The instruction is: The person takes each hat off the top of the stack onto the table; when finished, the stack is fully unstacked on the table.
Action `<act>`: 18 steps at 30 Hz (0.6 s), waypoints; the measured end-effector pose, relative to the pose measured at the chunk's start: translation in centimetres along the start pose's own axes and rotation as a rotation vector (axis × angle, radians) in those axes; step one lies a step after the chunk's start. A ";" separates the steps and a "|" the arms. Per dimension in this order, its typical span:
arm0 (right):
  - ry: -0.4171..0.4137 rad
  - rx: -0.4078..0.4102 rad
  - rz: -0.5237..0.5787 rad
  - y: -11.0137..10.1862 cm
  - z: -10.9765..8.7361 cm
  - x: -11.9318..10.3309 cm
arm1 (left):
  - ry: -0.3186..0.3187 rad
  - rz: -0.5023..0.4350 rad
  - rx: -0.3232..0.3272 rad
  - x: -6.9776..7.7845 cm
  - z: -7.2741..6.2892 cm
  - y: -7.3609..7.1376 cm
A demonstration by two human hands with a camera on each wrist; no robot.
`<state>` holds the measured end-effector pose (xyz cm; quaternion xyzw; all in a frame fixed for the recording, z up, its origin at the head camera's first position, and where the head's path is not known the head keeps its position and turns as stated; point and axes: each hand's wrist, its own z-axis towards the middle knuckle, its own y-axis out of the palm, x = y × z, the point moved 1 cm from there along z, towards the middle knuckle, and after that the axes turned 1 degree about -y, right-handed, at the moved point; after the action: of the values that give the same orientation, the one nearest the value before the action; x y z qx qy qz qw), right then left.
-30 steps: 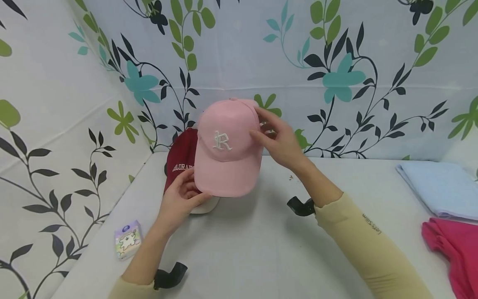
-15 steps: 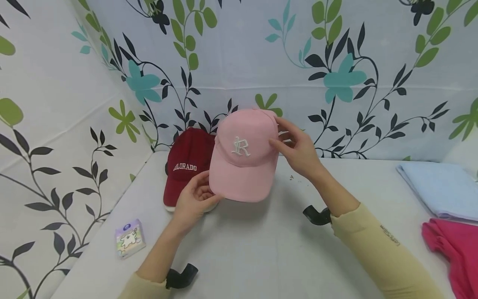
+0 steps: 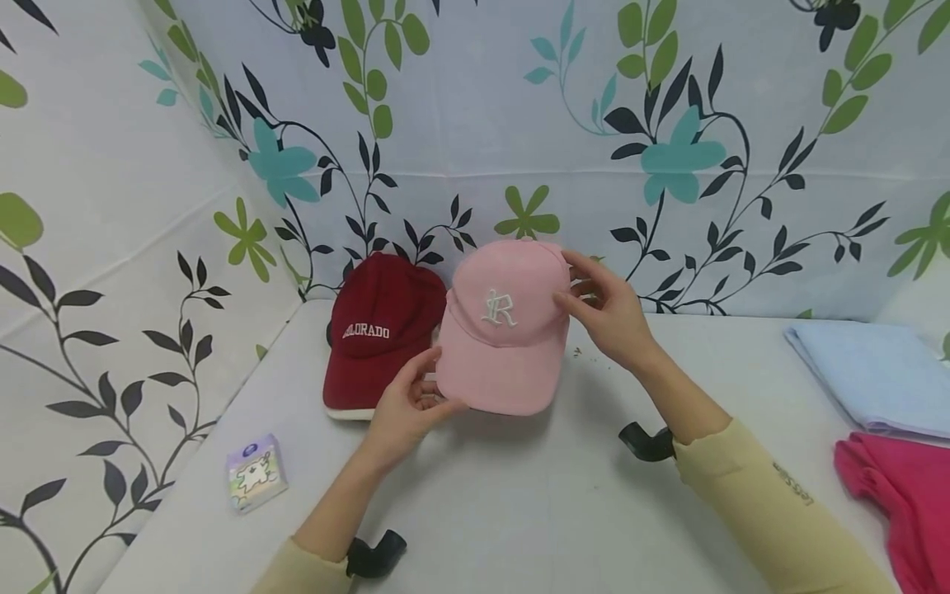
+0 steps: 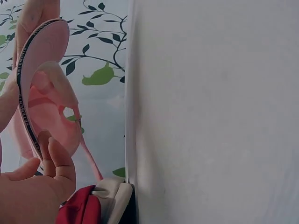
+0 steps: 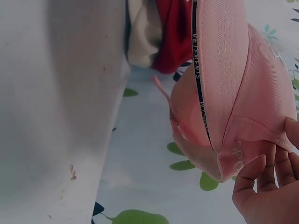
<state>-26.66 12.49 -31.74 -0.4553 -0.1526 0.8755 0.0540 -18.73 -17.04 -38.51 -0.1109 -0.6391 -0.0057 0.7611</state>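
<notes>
A pink baseball cap (image 3: 499, 363) with a white embroidered letter on its front is held up over the table, brim toward me. My left hand (image 3: 404, 412) pinches the left edge of its brim between thumb and fingers. On the other side, my right hand (image 3: 610, 318) grips the right of the crown, thumb in front and fingers behind. The left wrist view shows the cap's hollow underside (image 4: 46, 109) and a black lettered tape along the brim. Just left of it, a dark red cap (image 3: 382, 297) with white lettering stands on the table, partly covered by the pink cap and my left hand.
A small purple-and-yellow packet (image 3: 256, 474) lies at the table's left. On the right are a folded light blue cloth (image 3: 876, 375) and a crimson cloth (image 3: 901, 495). Leaf-patterned sheets (image 3: 475, 99) hang behind and on the left of the white table (image 3: 519, 511).
Both hands have carried the pink cap to the right and lower, uncovering more of the dark red cap. The hold of both hands looks unchanged.
</notes>
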 end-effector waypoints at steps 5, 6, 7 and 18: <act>0.014 0.003 0.000 -0.1 -0.7 0.8 | 0.002 0.057 -0.017 -0.2 0.0 0.1; 0.017 0.003 -0.004 -0.1 -0.8 0.9 | 0.000 0.079 -0.018 -0.3 0.0 0.2; 0.021 0.003 -0.007 -0.1 -0.8 1.1 | -0.005 0.105 -0.017 -0.4 0.1 0.2; 0.158 -0.028 -0.087 0.4 -1.0 2.8 | -0.075 0.257 -0.028 -1.4 0.9 0.7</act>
<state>-27.47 13.03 -34.62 -0.5166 -0.1797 0.8315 0.0973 -19.79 -16.37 -39.82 -0.2025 -0.6477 0.0870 0.7293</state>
